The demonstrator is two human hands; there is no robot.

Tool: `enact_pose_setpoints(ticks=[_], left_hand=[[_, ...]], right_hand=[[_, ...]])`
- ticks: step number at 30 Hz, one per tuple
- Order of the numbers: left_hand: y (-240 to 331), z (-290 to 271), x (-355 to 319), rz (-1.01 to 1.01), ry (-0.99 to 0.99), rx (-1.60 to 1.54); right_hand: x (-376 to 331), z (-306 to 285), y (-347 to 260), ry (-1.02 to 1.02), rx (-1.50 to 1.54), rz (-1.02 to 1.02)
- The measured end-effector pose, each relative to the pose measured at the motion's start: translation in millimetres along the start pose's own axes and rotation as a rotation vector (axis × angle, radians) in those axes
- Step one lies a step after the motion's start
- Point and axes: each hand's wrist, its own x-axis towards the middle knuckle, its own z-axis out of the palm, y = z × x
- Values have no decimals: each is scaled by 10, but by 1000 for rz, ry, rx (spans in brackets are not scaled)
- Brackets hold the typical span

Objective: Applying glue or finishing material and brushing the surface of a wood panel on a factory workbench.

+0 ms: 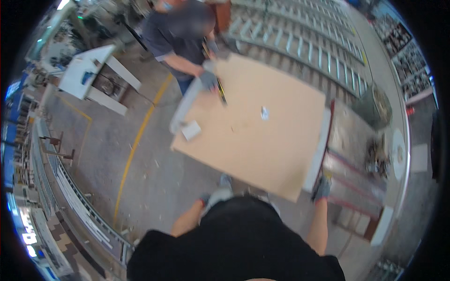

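Note:
A large light-brown board [262, 145] lies in front of me over pale padded supports. My right hand [322, 188], in a grey glove, is off the board's near right corner. Its fingers look closed, with a small yellow patch [326, 177] at their tips; what this is I cannot make out. My left hand [204, 200], gloved with a red cuff, is low beside my body, short of the board's near edge, its fingers mostly hidden. On the board are a white block [191, 130] and a small white-and-blue packet [265, 113].
Across the board a person [176, 47] in grey gloves holds a black-and-yellow tool [221, 92] over it. Roller conveyors [300, 49] run behind. A metal-topped bench [349, 136] stands right. A white table [86, 70] is far left, beyond a yellow floor line [140, 133].

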Motion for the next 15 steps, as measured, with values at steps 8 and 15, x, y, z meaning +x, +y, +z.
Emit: enact_pose_setpoints(ticks=[8, 15], left_hand=[[-194, 332, 71, 256, 94, 1224], [-53, 664, 86, 157, 31, 1639]], right_hand=[[294, -265, 947, 71, 43, 385], [908, -130, 194, -329, 455, 320]])
